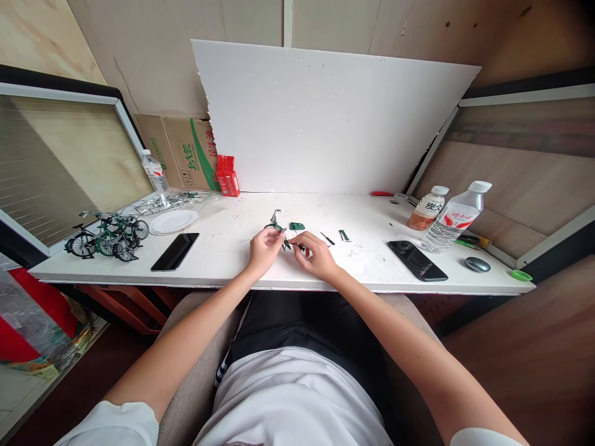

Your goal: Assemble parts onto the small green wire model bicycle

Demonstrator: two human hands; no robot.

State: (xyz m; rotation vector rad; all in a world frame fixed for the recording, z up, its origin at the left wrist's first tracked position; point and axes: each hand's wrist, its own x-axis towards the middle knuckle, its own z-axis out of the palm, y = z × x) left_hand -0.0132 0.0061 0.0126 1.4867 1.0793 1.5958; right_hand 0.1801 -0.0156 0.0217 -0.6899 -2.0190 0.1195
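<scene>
Near the front middle of the white table, my left hand (264, 249) is closed on a small green model bicycle (275, 218), whose handlebar sticks up beyond the fingers. Just to its right, my right hand (316, 253) pinches a small dark piece at the bicycle's near end; the fingers hide most of it. A flat green part (296, 226) lies just behind my hands. To the right are a thin dark tool (328, 238) and a small green part (344, 235).
Several assembled model bicycles (109, 235), a white plate (173, 222) and a phone (175, 251) are at the left. On the right are another phone (417, 260), a water bottle (455, 218), a drink bottle (427, 209) and a mouse (477, 264). A white board (334, 124) stands behind.
</scene>
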